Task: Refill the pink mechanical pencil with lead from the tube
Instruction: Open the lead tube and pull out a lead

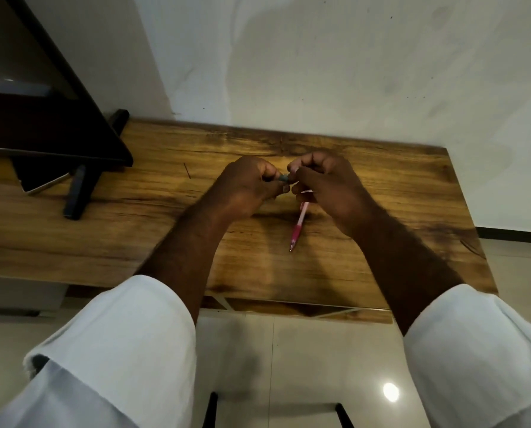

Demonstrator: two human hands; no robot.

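The left hand [248,186] and right hand [326,183] are meeting above the middle of the brown wood-grain table [134,230], both pinching a small grey-green lead tube [283,178], probably to open it. The right hand's lower fingers are also gripping the slim pink plastic mechanical pencil [298,228] (tip slanting down toward the near edge), keeping it ready while both wrists are bending inward.

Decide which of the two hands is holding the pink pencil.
The right hand: the pink pencil hangs from it, tip towards the table. The left hand only pinches the small grey tube.
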